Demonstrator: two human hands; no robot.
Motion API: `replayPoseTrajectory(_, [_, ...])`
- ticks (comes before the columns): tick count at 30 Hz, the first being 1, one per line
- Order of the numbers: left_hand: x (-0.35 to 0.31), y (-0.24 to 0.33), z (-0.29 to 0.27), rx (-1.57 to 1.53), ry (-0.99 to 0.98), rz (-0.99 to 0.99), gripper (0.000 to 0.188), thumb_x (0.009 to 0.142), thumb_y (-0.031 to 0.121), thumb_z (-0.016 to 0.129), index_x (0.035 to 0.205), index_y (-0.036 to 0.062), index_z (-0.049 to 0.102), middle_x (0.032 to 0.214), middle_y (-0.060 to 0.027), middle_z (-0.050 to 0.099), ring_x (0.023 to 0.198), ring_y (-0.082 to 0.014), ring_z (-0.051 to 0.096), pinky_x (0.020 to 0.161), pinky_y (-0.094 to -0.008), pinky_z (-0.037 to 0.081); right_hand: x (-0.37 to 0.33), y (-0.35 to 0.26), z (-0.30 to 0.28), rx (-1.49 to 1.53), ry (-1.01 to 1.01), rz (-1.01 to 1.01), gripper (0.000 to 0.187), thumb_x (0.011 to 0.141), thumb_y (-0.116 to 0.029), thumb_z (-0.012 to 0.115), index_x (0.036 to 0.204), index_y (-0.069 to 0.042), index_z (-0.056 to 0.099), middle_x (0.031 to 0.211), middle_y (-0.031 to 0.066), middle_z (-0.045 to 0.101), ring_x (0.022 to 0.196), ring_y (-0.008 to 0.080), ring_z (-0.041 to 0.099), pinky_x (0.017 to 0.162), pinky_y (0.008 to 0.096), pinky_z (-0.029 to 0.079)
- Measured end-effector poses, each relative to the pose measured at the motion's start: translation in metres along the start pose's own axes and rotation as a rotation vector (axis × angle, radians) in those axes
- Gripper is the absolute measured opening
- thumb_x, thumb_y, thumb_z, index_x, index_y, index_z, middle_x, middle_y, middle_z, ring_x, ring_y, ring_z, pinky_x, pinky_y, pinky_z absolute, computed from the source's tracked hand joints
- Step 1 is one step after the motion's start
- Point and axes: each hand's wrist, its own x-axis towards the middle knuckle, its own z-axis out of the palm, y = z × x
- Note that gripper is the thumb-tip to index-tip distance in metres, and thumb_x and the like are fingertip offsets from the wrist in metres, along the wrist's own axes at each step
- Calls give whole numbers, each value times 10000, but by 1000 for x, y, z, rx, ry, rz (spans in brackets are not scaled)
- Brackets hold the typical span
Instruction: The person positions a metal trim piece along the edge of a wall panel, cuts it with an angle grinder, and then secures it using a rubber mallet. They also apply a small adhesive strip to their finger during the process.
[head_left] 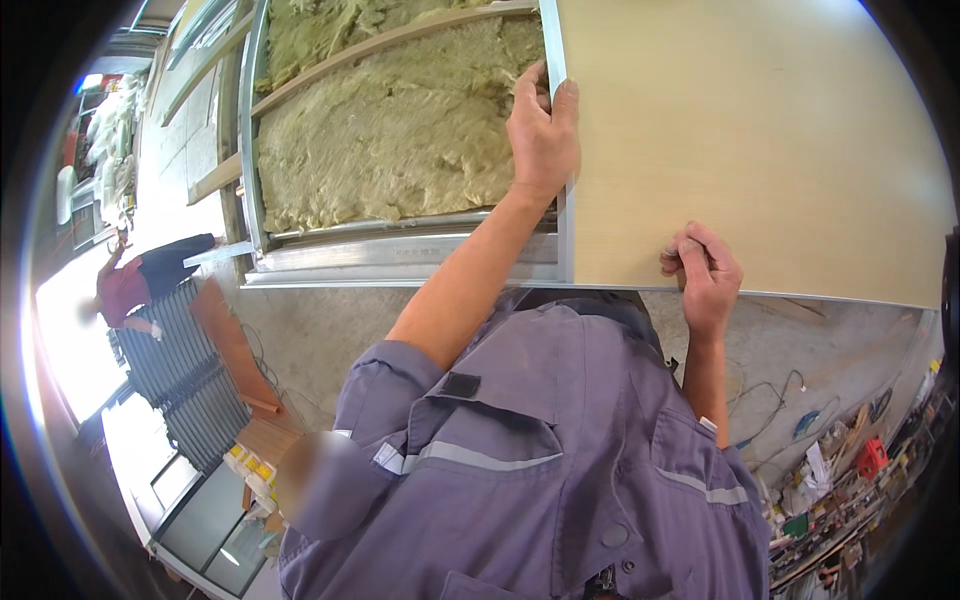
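Observation:
My left hand (545, 135) is closed around a narrow pale metal strip (556, 50) at the left edge of a smooth beige panel (760, 150). Its fingers curl over the insulation side, while the thumb lies on the panel side. Left of it, yellow-green mineral wool (390, 130) fills a metal frame (350, 262) crossed by a wooden batten (400, 45). My right hand (708, 275) is over the panel's near edge, fingers bent and pinched together. Something small may be between the fingertips, but I cannot make it out.
At the far left, a person in a red shirt (125, 285) is beside a stack of dark ribbed pieces (180, 370). A long brown board (235, 345) lies nearby. On the right, cables (770, 395), a red container (872, 458) and mixed clutter are on the concrete floor (330, 330).

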Motion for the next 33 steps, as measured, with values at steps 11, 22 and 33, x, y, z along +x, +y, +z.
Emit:
replayPoseTrajectory(11, [4,-2,2,74,5,-31,327,1033,258,626,1092,-60,579,732,-9,588,635,-78,490,565,-279,426,6,-13,-3,3,-143,-12,111,997,36,542,1043,49,643,835,73,625,724,139,605,625,281,524])
replayPoseTrajectory(22, [1,-7,5,207,36,38,313,1038,241,591,1175,-40,580,819,-125,651,695,-203,603,646,-364,488,6,-16,-9,-151,-186,50,97,1003,16,545,1027,41,636,814,78,630,694,140,603,604,273,509])
replayPoseTrajectory(33, [4,9,-1,175,7,-36,265,997,221,616,1152,7,598,832,-207,662,724,-363,642,680,-427,510,8,-9,-13,-212,-89,89,123,985,-48,584,1043,18,671,779,57,644,693,138,639,599,269,516])
